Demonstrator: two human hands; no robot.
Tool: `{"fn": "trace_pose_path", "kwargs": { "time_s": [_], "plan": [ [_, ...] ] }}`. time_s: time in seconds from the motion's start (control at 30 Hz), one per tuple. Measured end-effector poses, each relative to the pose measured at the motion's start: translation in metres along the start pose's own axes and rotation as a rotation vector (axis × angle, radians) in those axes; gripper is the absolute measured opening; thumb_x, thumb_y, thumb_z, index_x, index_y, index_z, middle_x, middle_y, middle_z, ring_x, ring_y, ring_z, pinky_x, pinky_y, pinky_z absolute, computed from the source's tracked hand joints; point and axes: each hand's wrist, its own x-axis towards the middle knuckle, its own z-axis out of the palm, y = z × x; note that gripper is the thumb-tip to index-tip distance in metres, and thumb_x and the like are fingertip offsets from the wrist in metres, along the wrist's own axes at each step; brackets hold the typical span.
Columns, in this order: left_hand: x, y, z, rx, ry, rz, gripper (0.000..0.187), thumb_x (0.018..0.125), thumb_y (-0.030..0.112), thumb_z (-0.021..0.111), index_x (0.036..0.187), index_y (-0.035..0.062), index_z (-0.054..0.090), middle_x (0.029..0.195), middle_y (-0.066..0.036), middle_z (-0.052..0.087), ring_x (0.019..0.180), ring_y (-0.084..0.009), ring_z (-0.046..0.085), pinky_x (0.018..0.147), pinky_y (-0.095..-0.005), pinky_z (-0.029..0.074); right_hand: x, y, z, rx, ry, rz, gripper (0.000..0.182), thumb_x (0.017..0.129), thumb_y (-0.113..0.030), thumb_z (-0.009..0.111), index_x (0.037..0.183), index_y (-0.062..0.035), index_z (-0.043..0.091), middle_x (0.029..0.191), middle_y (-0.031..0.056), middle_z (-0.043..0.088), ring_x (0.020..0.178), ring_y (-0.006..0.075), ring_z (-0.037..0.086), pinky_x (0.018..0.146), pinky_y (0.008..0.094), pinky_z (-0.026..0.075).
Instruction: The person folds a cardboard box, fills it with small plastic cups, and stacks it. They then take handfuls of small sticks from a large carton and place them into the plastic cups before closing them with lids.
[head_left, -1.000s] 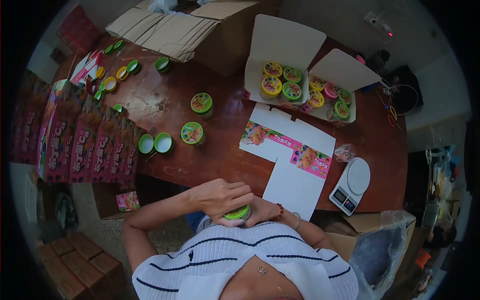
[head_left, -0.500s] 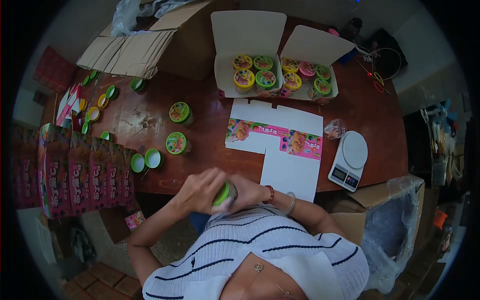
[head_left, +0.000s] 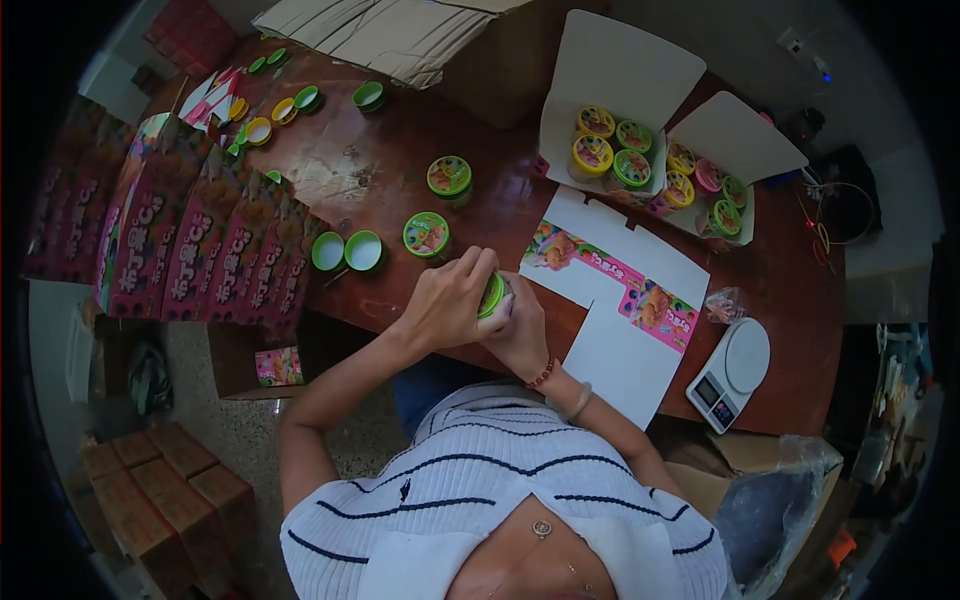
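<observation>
Between my two hands is a small tub with a green lid (head_left: pixel 491 295), tilted, near the table's front edge. My left hand (head_left: pixel 447 298) has its fingers closed over the lid. Beneath and to the right, my right hand (head_left: pixel 521 335) wraps round the tub's body, which is mostly hidden. Just beyond my left hand stands a closed green-lidded tub (head_left: pixel 427 235), and a second closed tub (head_left: pixel 449 177) is behind it. Two loose green lids (head_left: pixel 346 252) lie with their white insides up, left of my left hand.
Two open white boxes (head_left: pixel 610 75) hold several tubs at the back right. A flat printed carton (head_left: pixel 625 350) lies right of my hands, beside a kitchen scale (head_left: pixel 730 375). Stacked pink boxes (head_left: pixel 205 235) stand at the left. More loose lids (head_left: pixel 258 131) are at the far left.
The view has shifted, so the table appears lower and to the right. My hands have risen with the tub, away from my body and over the table's front edge.
</observation>
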Motion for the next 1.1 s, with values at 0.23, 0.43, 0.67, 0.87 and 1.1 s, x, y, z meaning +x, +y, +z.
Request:
{"fn": "trace_pose_path", "kwargs": {
  "time_s": [0.23, 0.43, 0.67, 0.87, 1.1],
  "plan": [
    [-0.003, -0.008, -0.017, -0.093, -0.045, 0.409, 0.045, 0.077, 0.039, 0.075, 0.103, 0.0060, 0.057, 0.092, -0.008, 0.058, 0.076, -0.0235, 0.065, 0.059, -0.0341, 0.052, 0.028, 0.033, -0.030, 0.580, -0.914, -0.156, 0.061, 0.069, -0.019, 0.090, 0.120, -0.0020, 0.060, 0.114, 0.0066, 0.069, 0.105, 0.0174, 0.065, 0.096, 0.0311, 0.050],
    [0.002, -0.006, 0.003, 0.010, 0.019, -0.121, 0.045, 0.076, 0.033, 0.075, 0.103, 0.0043, 0.055, 0.091, -0.013, 0.056, 0.076, -0.0343, 0.063, 0.060, -0.0426, 0.051, 0.012, 0.015, 0.022, 0.119, 0.119, -0.021, 0.059, 0.070, -0.012, 0.083, 0.121, -0.0012, 0.055, 0.105, 0.0191, 0.064, 0.101, 0.0388, 0.066, 0.087, 0.0389, 0.053],
    [0.008, -0.019, -0.015, -0.003, -0.078, 0.312, 0.047, 0.074, 0.035, 0.075, 0.105, 0.0070, 0.056, 0.096, -0.011, 0.059, 0.084, -0.0283, 0.067, 0.063, -0.0399, 0.052, 0.048, 0.031, -0.025, 0.477, -0.822, -0.069, 0.079, 0.068, -0.020, 0.089, 0.133, -0.0020, 0.048, 0.112, 0.0154, 0.067, 0.110, 0.0229, 0.066, 0.095, 0.0350, 0.051],
    [0.022, -0.009, 0.001, 0.154, 0.063, -0.089, 0.043, 0.078, 0.037, 0.073, 0.099, 0.0050, 0.053, 0.090, -0.011, 0.056, 0.075, -0.0307, 0.066, 0.058, -0.0395, 0.051, 0.025, 0.026, 0.014, 0.262, -0.105, -0.005, 0.070, 0.071, -0.015, 0.085, 0.130, -0.0016, 0.049, 0.113, 0.0186, 0.064, 0.108, 0.0353, 0.065, 0.094, 0.0377, 0.051],
    [0.035, -0.024, -0.011, 0.086, 0.130, 0.211, 0.039, 0.082, 0.037, 0.071, 0.099, 0.0059, 0.054, 0.089, -0.011, 0.058, 0.070, -0.0272, 0.065, 0.056, -0.0403, 0.050, 0.057, 0.035, -0.027, 0.488, -0.506, 0.111, 0.075, 0.070, -0.016, 0.089, 0.132, -0.0037, 0.049, 0.121, 0.0106, 0.062, 0.113, 0.0223, 0.063, 0.097, 0.0347, 0.050]
  ]
}}
